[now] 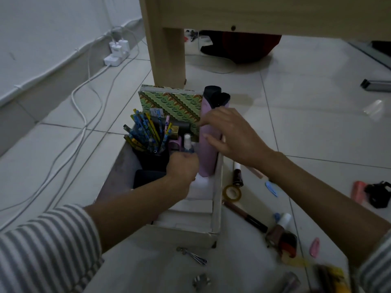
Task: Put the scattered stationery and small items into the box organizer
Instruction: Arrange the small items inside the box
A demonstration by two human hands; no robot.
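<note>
1. Box organizer (218,208): white cardboard, standing on the tiled floor (306,98) just in front of a wooden furniture leg (169,58).
2. Inside the box, far end: a green patterned notebook (171,104) stands upright. Far left: a black cup (152,159) full of pencils (143,134). Right side: a pink roll (208,153) stands upright against the right wall.
3. Left grip (183,166): inside the box, between cup and roll. Fingers are curled round the lower part of a small clear spray bottle (187,142), whose white cap points up.
4. Right grip (230,136): spread. Index finger and thumb stretch across the front of the pink roll and touch it.
5. Still out on the floor, right of the box: a yellow tape roll (232,192), a brown bottle with a white cap (238,175), a brown pen (245,216), a blue clip (271,188) and a pink clip (314,247).
6. On the floor near the box's front wall: a metal clip (191,254).
7. The near compartments of the box show white bottoms.
</note>
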